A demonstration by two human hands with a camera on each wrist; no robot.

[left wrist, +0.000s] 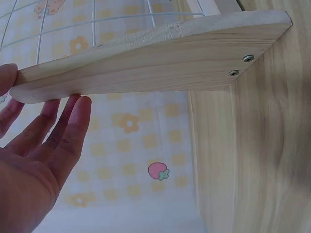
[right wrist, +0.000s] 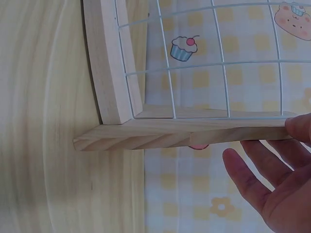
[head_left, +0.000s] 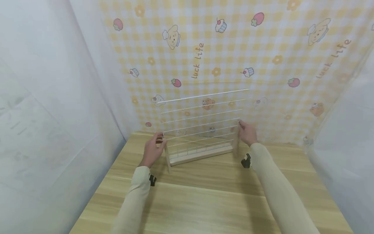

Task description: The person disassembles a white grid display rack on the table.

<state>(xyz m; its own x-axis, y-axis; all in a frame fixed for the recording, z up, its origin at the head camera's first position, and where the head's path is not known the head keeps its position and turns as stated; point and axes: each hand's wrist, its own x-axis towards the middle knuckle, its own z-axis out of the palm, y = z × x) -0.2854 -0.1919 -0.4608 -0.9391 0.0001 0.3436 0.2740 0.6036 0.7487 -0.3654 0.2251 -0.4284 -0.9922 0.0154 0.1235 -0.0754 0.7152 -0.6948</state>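
A wooden rack with a white wire grid (head_left: 196,126) stands on the table, its wooden base bar (head_left: 201,156) low between two side panels. My left hand (head_left: 152,149) grips the upper end of the left side panel (left wrist: 146,65), thumb on one edge and fingertips on the other. Two screws (left wrist: 249,58) show near that panel's lower end. On the opposite side, my right hand (head_left: 248,133) pinches the upper end of the right side panel (right wrist: 155,133) between thumb and fingers. Part of the right thumb is cut off by the right wrist view's edge.
Beneath the rack lies a wood-grain table (head_left: 190,204). A yellow checked cloth (head_left: 216,58) with cartoon prints hangs close behind it. White sheets (head_left: 43,113) hang along the left and right sides.
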